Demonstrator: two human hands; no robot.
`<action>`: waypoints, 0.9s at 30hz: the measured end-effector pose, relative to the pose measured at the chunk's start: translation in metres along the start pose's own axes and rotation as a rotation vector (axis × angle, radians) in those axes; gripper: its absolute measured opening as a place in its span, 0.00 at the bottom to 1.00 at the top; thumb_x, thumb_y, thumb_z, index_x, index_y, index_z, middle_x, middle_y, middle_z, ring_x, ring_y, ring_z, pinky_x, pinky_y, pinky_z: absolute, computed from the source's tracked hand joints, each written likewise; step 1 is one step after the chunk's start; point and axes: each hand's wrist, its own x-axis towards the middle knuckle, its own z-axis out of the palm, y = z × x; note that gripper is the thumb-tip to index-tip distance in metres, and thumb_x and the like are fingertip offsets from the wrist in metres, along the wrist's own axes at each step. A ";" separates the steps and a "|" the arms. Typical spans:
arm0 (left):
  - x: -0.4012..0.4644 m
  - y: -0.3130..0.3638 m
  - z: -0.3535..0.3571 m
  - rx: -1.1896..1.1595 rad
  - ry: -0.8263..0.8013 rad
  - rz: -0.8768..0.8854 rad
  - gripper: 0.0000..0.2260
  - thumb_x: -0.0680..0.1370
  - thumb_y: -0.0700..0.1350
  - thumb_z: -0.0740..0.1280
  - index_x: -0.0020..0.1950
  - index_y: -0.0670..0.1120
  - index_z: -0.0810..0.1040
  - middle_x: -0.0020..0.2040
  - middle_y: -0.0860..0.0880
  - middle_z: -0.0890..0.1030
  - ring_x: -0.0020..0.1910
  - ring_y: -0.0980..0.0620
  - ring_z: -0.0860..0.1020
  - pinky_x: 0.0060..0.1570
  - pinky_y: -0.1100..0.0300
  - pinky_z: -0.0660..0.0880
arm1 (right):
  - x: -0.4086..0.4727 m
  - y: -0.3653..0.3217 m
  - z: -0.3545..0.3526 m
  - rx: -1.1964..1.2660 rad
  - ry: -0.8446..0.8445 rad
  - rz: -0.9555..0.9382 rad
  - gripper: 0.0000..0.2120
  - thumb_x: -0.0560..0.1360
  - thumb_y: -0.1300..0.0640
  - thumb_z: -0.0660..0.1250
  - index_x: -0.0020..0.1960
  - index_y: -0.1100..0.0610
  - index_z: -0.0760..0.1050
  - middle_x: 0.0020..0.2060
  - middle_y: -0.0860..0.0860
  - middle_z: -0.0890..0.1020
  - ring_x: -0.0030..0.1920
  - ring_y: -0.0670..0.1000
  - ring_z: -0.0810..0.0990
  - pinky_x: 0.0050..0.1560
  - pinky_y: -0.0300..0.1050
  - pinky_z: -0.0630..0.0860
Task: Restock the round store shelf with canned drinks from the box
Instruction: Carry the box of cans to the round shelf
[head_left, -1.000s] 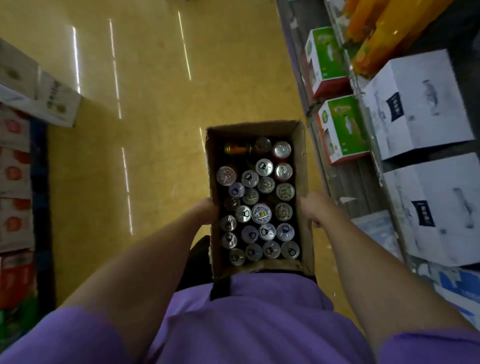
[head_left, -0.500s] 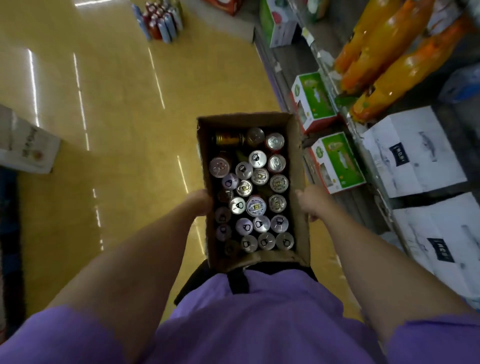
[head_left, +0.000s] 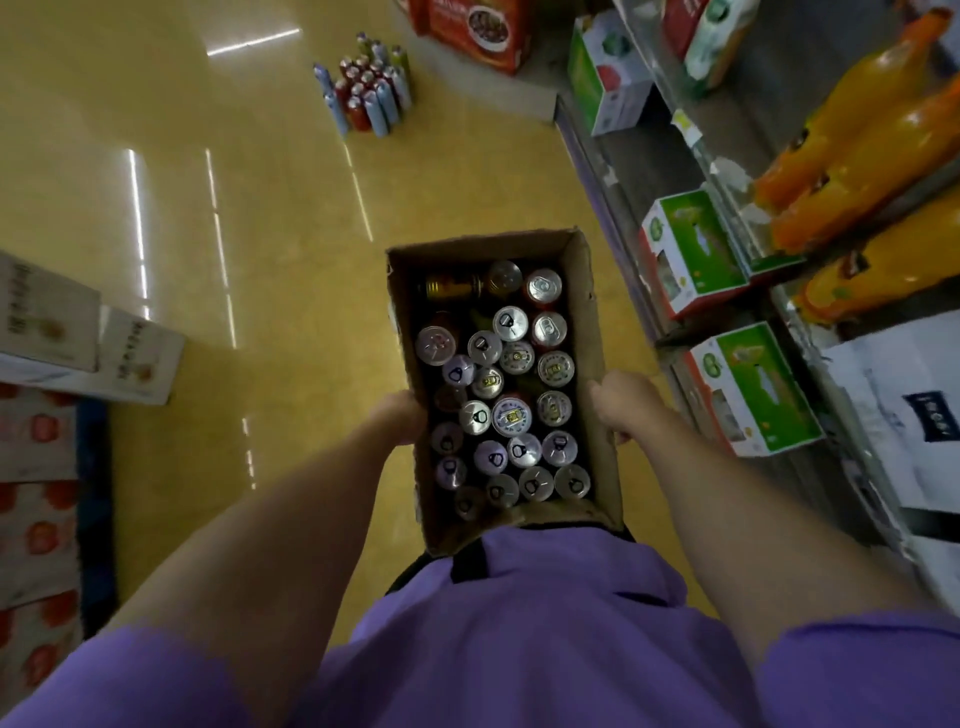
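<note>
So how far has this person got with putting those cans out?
Nothing looks stocked yet. The cardboard box is nearly full of canned drinks, most upright, one lying at the far end. The left hand and right hand grip its sides, carrying it down the aisle. No round shelf is in view, so all the shelving is left.

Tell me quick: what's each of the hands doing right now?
Left hand: grips the left wall of the cardboard box of cans.
Right hand: grips the box's right wall.

Both bare arms reach forward, left hand (head_left: 400, 418) and right hand (head_left: 621, 402) gripping opposite sides of the box (head_left: 589, 291), fingers curled.
</note>
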 end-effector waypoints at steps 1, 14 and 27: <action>0.010 0.006 -0.014 0.047 0.004 0.018 0.17 0.82 0.42 0.56 0.71 0.40 0.69 0.65 0.40 0.75 0.60 0.40 0.77 0.42 0.57 0.69 | 0.015 -0.015 -0.008 0.021 0.029 -0.032 0.15 0.83 0.56 0.55 0.44 0.63 0.73 0.35 0.59 0.81 0.28 0.56 0.82 0.27 0.43 0.74; 0.136 0.024 -0.182 0.101 -0.025 -0.013 0.16 0.83 0.44 0.56 0.67 0.39 0.72 0.62 0.39 0.77 0.58 0.39 0.78 0.51 0.52 0.76 | 0.135 -0.195 -0.104 -0.039 -0.128 0.002 0.14 0.83 0.57 0.52 0.54 0.64 0.74 0.29 0.56 0.80 0.21 0.51 0.79 0.22 0.37 0.72; 0.237 -0.059 -0.325 -0.149 -0.075 0.007 0.16 0.82 0.41 0.58 0.69 0.37 0.72 0.65 0.39 0.76 0.64 0.39 0.75 0.43 0.56 0.73 | 0.147 -0.381 -0.088 -0.114 -0.020 0.012 0.14 0.83 0.57 0.54 0.50 0.64 0.74 0.37 0.58 0.81 0.31 0.58 0.82 0.32 0.45 0.78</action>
